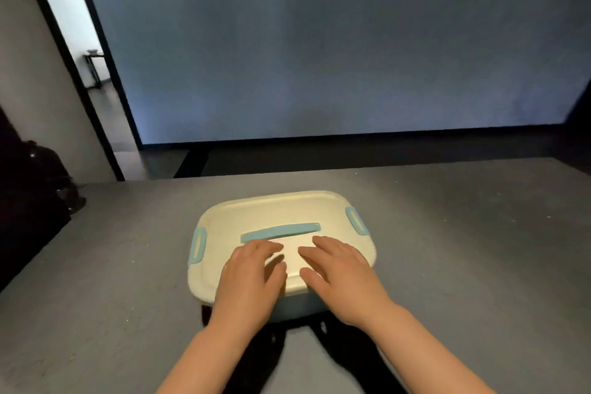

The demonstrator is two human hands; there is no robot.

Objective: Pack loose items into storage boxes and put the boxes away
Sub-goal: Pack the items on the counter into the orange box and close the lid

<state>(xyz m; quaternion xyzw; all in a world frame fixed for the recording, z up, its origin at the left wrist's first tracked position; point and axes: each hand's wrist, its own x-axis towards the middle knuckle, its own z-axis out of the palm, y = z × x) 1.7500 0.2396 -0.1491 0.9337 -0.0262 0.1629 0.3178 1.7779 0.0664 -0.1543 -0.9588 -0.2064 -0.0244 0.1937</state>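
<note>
A storage box with a cream lid (281, 211) stands on a grey surface (447, 249) in the middle of the view. The lid carries a light blue handle (280, 231) across its middle and light blue clasps on its left side (197, 245) and right side (357, 220). My left hand (252, 278) lies flat on the near part of the lid, fingers spread. Beside it, my right hand (339, 272) rests flat on the lid too. Both hands sit just in front of the handle. What is inside the box is hidden.
The grey surface ends at a far edge, with a dark floor strip and a large blue-grey wall (319, 41) behind it. A dark object (32, 189) sits at the left. A doorway (80, 41) opens at the upper left.
</note>
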